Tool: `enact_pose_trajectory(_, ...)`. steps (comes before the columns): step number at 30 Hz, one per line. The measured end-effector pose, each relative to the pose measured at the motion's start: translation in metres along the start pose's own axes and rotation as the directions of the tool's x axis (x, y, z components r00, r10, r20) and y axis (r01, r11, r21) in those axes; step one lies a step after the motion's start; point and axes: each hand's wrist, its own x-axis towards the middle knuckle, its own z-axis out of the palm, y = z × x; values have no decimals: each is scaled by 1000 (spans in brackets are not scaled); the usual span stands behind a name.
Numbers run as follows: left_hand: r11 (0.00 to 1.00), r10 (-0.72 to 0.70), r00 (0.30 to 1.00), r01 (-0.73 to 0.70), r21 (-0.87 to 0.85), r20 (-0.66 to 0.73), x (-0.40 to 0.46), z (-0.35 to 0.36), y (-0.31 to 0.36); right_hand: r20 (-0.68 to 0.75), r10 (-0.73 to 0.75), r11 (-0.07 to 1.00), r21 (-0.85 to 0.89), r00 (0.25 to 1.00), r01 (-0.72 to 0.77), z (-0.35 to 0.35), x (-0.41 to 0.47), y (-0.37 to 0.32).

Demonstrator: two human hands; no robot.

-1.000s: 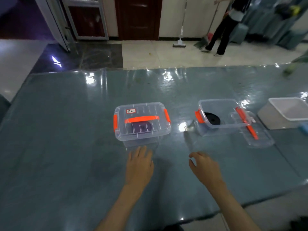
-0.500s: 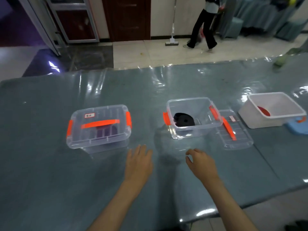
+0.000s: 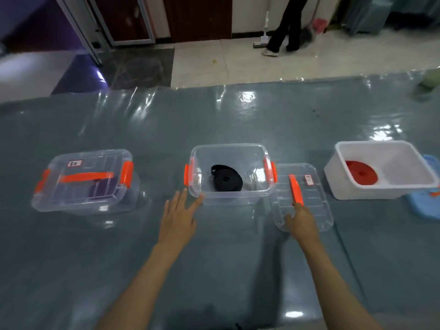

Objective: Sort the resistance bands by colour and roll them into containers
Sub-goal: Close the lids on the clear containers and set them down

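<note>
While left hand (image 3: pixel 178 216) splays, right hand (image 3: pixel 300 220) touches lid (image 3: pixel 307 201).

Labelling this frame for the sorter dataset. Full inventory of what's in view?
closed container: 1, clear with orange latches and handle, table left; dark purple contents, lid on
open container: 1, clear with orange latches, table centre
black band: 1, rolled, inside open container
loose lid: 1, clear with orange handle, flat on table right of open container
white tub: 1, table right
red band: 1, rolled, inside white tub
blue item: 1, right edge, partly cut off
table: 1, grey-green, glossy
bystander: 1, dark trousers, on the floor beyond
left hand: fingers straight, by open container's near corner
right hand: over loose lid's near edge
</note>
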Motion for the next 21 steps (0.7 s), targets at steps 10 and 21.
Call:
enact_pose_trajectory(10,992,-77,997,77,-100,7,3,16,11,-101,62,995,-66,993,-69,16,84,36)
enact_pose_trajectory(21,951,-104,993,86,-298,-48,-2,32,8,-34,42,994,99,999,-39,-40,86,18)
